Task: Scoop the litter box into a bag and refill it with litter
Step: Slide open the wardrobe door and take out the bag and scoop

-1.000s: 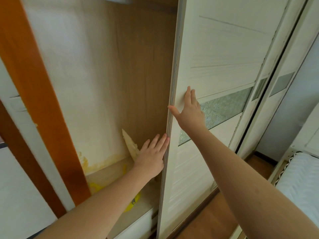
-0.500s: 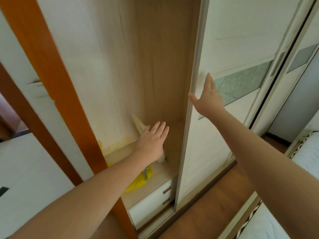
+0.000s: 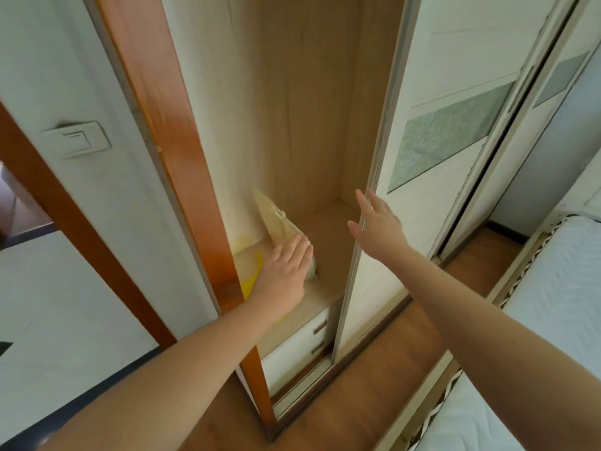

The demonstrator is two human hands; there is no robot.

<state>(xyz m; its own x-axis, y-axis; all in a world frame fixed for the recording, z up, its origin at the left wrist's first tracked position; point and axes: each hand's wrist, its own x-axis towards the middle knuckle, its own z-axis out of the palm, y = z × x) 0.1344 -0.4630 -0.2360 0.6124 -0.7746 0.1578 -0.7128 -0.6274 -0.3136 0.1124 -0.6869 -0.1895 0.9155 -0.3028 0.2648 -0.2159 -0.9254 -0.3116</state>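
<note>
both hands open: left hand [image 3: 286, 271] near a pale bag [image 3: 283, 222], right hand [image 3: 377, 222] by the sliding door [image 3: 422, 190].

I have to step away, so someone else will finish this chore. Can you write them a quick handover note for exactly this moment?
Left hand: open, fingers straight, reaching into the wardrobe toward the pale bag leaning on the shelf; contact is unclear.
Right hand: open, at the edge of the sliding door, gripping nothing.
A yellow item lies on the shelf, partly hidden behind the left hand.
Done: the wardrobe stands open.
Left: take out the bag, then scoop and refill. No litter box or scoop is in view, and the bag's contents cannot be told.
</note>
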